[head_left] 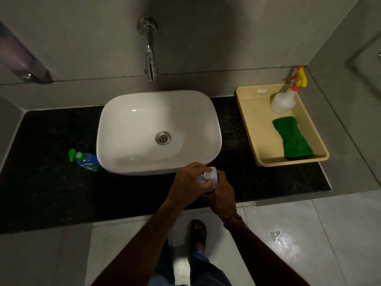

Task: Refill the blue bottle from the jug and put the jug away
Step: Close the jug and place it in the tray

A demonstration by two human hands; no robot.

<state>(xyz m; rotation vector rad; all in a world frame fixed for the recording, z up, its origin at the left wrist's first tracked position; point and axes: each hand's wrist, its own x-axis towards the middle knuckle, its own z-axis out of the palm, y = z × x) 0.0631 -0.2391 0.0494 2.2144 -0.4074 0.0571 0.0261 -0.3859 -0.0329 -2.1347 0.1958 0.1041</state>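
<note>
Left grip [188,182]: my left hand, fingers curled over the white cap [208,174] of the jug, closed on it from above.
Right grip [222,193]: my right hand, wrapped around the jug's body from the right side, closed on it just below the cap.
Jug [213,178]: white, upright, mostly hidden between my two hands; only the cap and a strip of shoulder show. It stands at the front of the worktop, just in front of the basin's near rim.
Worktop [51,182]: dark speckled stone, running wall to wall.
Basin [132,120]: white, rounded rectangle, sitting on the worktop, steel drain at its middle.
Blue bottle [88,161]: lying tilted on the worktop against the basin's left front corner, green flip cap hanging open at its top; well apart from the jug, to my left.
Tap [150,48]: chrome, wall-mounted, spout above the basin's far rim.
Tray [253,112]: beige plastic, on the worktop right of the basin.
Spray bottle [283,101]: clear, with a yellow and orange trigger head, in the tray's far end.
Green cloth [291,139]: folded, in the tray's near end.
Floor [329,234]: pale tiles below the worktop edge, one sandalled foot [198,232] in view.
</note>
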